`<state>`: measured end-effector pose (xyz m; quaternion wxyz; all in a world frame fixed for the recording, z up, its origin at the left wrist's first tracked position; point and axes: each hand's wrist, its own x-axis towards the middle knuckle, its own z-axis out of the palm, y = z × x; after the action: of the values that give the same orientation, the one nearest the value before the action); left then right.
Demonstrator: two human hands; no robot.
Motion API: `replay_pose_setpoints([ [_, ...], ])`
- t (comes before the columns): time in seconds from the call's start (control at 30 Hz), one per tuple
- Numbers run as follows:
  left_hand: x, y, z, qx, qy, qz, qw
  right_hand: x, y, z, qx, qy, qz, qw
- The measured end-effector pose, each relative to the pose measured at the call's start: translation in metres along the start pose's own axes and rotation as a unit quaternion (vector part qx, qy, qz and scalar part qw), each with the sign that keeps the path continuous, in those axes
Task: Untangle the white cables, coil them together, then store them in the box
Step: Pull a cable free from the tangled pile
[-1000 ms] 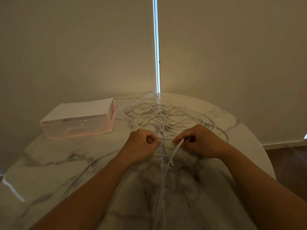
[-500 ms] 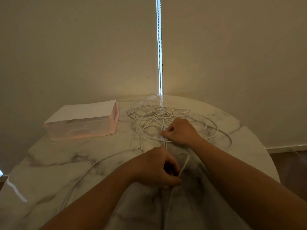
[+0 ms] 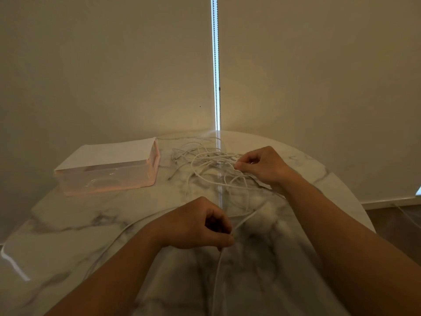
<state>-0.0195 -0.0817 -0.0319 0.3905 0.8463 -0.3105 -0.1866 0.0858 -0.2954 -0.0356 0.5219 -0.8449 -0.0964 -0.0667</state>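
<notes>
Round marble table (image 3: pixel 68 224), tangled thin white cables (image 3: pixel 205 160)

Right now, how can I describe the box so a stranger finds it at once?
Start at the round marble table. On its far left side, left of the heap of white cables, stands the box. It is a clear, pinkish rectangle with a flat white lid, the only straight-edged thing there.
</notes>
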Motion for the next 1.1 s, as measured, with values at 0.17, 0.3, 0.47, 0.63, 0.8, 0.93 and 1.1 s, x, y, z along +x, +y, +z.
replay_pose_setpoints([
  [0.17,-0.001,0.001,0.002,-0.007,-0.001,-0.001,1.0,-0.006,0.003,-0.001,0.014,-0.056,-0.035,0.998],
  [0.3,-0.002,0.0,-0.001,-0.022,-0.022,-0.007,0.999,-0.01,-0.002,-0.008,-0.003,-0.085,-0.068,0.994],
  [0.47,-0.003,-0.004,-0.007,-0.007,-0.022,-0.013,1.0,-0.016,-0.004,-0.023,-0.048,-0.109,-0.047,0.992],
  [0.63,0.004,-0.019,-0.011,0.002,0.147,-0.031,0.989,-0.032,0.003,-0.043,-0.106,-0.113,-0.036,0.987],
  [0.8,0.007,-0.025,-0.009,0.006,0.217,-0.055,0.975,-0.051,0.012,-0.055,-0.207,-0.219,0.001,0.954],
  [0.93,0.006,-0.023,-0.007,-0.003,0.209,-0.062,0.976,-0.047,0.02,-0.048,-0.274,-0.22,-0.026,0.936],
  [1.1,0.007,-0.022,-0.007,-0.003,0.212,-0.07,0.975,-0.029,0.03,-0.04,-0.323,-0.132,-0.021,0.937],
])
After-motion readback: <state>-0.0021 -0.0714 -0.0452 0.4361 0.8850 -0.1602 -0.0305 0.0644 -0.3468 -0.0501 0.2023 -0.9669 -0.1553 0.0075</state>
